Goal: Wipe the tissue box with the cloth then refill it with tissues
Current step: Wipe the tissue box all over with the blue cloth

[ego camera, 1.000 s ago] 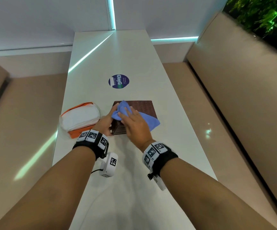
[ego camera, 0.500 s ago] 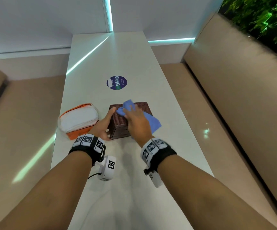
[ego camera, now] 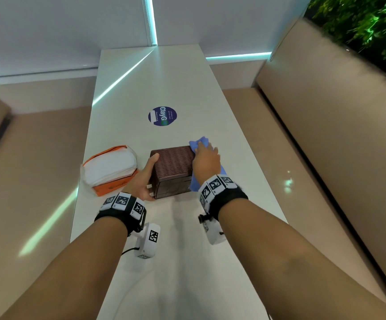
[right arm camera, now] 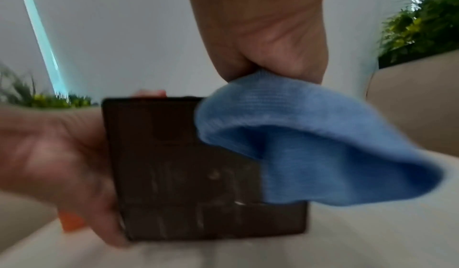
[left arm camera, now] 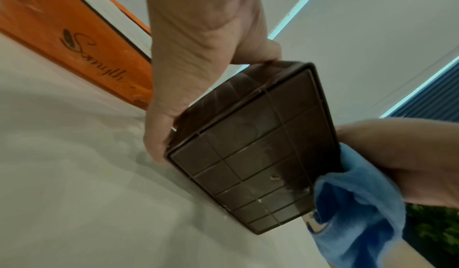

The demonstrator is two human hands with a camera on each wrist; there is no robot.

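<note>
The tissue box (ego camera: 172, 168) stands on its side on the white worktop (ego camera: 187, 262), its gridded plastic base turned toward the person, probably so every face can be reached by the cloth (ego camera: 199, 144). The left hand (ego camera: 144, 179) has its grip clasped around the box's left side, thumb on top and fingers low, bracing it against the push of the wiping. The right hand (ego camera: 207, 161) grasps the bunched blue cloth and presses it on the box's right side, at the far upper corner. The box is dark brown with a woven, basket-like texture on its walls; the cloth looks soft and fine-ribbed like microfibre. Just left of the box lies the refill, an orange-edged tissue pack (ego camera: 110, 168) of soft white plastic wrap, not yet opened into the box
</note>
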